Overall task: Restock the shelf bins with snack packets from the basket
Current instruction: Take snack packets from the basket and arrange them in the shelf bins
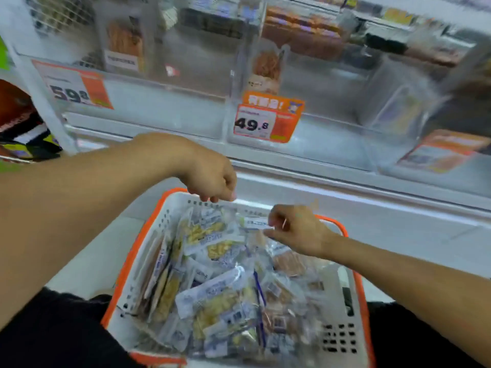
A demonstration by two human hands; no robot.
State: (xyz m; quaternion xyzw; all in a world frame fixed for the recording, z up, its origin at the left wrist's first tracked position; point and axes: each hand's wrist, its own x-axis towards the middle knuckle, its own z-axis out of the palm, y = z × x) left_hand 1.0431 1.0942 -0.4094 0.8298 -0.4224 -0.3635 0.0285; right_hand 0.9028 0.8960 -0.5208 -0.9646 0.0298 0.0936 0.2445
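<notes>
A white basket with an orange rim (125, 264) sits in front of me, filled with several clear snack packets (218, 296). My right hand (295, 229) is over the far side of the basket and pinches the white end of one packet (256, 223). My left hand (212, 179) hovers above the basket's far rim with its fingers curled downward and nothing visible in them. Clear shelf bins (170, 83) stand beyond the basket, and a few brown snack packets (125, 46) lean inside them.
Orange price tags reading 59.8 (74, 88) and 49.8 (265, 123) hang on the bin fronts. A white shelf ledge (345, 187) runs below the bins. Dark packaged goods (24, 136) sit at the far left. The view is blurred by motion.
</notes>
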